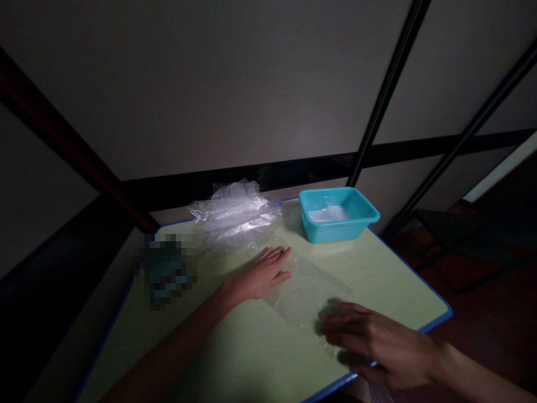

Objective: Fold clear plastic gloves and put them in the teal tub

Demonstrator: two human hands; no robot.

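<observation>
We see a flat, clear, oblong plastic bag (pixel 308 285) lying on the pale green, blue-edged surface (pixel 235 347) between our fingers, its long axis seeming to slant from beside the left thumb towards the right fingertips; both hands are close, the right over its near end. Our left hand (pixel 262 275) lies palm down, fingers straight and slightly fanned, gripping nothing; our right hand (pixel 377 338) reaches in sideways, fingers gently curved, thumb apart, with no hold we can make out. Beyond the left fingers sits a heap of crumpled clear plastic (pixel 239 215); beyond the right ones, a turquoise rectangular plastic tub (pixel 335 232)
</observation>
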